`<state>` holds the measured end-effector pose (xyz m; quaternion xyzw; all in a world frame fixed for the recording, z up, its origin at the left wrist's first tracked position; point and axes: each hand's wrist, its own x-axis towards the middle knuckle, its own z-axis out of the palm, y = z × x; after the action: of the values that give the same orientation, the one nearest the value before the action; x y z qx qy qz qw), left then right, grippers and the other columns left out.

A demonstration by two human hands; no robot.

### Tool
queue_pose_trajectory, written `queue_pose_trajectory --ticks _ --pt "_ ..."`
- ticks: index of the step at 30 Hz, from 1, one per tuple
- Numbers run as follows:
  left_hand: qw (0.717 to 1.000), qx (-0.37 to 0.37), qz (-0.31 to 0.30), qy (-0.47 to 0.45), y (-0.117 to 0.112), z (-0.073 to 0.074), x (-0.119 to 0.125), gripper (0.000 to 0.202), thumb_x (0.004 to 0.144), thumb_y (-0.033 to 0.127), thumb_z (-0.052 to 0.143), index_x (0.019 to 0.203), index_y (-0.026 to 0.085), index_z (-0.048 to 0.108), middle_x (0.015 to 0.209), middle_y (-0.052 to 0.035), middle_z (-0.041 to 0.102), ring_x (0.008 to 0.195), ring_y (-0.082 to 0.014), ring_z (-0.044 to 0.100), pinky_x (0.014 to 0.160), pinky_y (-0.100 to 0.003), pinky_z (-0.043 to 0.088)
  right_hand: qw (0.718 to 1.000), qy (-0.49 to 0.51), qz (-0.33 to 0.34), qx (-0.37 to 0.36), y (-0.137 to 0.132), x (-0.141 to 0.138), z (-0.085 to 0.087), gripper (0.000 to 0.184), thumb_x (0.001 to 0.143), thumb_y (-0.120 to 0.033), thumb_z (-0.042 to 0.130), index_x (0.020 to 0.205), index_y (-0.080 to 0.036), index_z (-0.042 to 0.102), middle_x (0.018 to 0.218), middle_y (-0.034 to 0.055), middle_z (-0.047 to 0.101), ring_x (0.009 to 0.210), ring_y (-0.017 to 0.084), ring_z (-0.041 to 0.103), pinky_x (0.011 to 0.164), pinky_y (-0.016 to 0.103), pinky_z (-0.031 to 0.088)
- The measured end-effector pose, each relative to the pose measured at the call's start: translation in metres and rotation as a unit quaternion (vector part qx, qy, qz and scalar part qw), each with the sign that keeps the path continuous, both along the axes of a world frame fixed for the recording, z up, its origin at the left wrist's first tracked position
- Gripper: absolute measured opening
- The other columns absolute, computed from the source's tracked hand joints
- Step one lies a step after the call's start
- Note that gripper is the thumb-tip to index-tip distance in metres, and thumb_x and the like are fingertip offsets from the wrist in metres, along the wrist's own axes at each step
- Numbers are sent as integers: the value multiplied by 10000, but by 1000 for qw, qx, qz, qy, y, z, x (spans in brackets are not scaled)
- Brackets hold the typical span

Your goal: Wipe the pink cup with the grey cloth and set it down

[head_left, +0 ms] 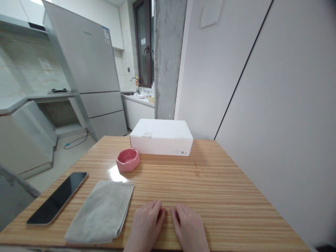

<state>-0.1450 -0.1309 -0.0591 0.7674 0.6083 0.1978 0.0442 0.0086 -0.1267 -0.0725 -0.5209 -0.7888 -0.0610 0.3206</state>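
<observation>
My left hand [146, 224] and my right hand [188, 227] rest side by side on the striped wooden table [217, 182], near its close edge, fingers curled and holding nothing. A folded grey cloth [101, 211] lies just left of my left hand, apparently not touching it. Further left is a black-screened tablet or large phone [57, 197], set at a slant. Ahead of my hands sits a small pink ceramic bowl [128, 160] with rounded, faceted sides. Behind it, at the far edge, stands a closed white cardboard box [161, 138].
The table's left and close edges drop away, and a pale wall [262, 105] runs along its right side. Beyond stand a grey refrigerator [89, 70], a concrete pillar [168, 59], and a counter with a sink tap [135, 84]. A cable [75, 142] lies on the floor.
</observation>
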Motion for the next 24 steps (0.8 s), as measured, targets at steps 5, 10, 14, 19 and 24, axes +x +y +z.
queue_pose_trajectory --ticks 5,10,14,19,24 --pt "1000 -5 -2 -2 0 -3 -1 192 891 174 414 746 225 530 738 7 639 691 -185 622 598 -288 378 1000 0 -6 5 0 0 0 435 992 -331 220 659 -236 484 574 -9 573 511 150 564 523 265 296" --pt "1000 -3 0 -6 0 -4 -1 192 891 176 417 742 226 527 739 8 637 692 -182 617 603 -287 375 1000 -2 -3 2 0 0 2 447 994 -338 210 660 -233 486 576 -6 575 508 146 566 519 265 298" --pt "1000 1 -3 -5 0 -4 -1 187 889 174 426 738 226 524 732 12 635 680 -177 615 599 -283 371 1000 0 -2 12 0 -1 2 451 995 -344 209 651 -231 478 566 -6 570 497 141 557 514 261 297" --pt "1000 3 -6 1 0 -5 -1 181 892 195 441 736 225 528 716 9 633 671 -177 617 588 -280 365 1000 -2 3 7 0 0 2 451 995 -362 214 656 -230 480 568 -7 570 494 138 553 512 256 303" --pt "1000 0 -8 -1 0 -2 -1 178 895 198 443 741 225 529 733 8 637 682 -174 618 592 -277 365 1000 1 5 6 0 1 2 465 991 -402 223 636 -228 465 550 -13 555 470 129 536 495 251 301"
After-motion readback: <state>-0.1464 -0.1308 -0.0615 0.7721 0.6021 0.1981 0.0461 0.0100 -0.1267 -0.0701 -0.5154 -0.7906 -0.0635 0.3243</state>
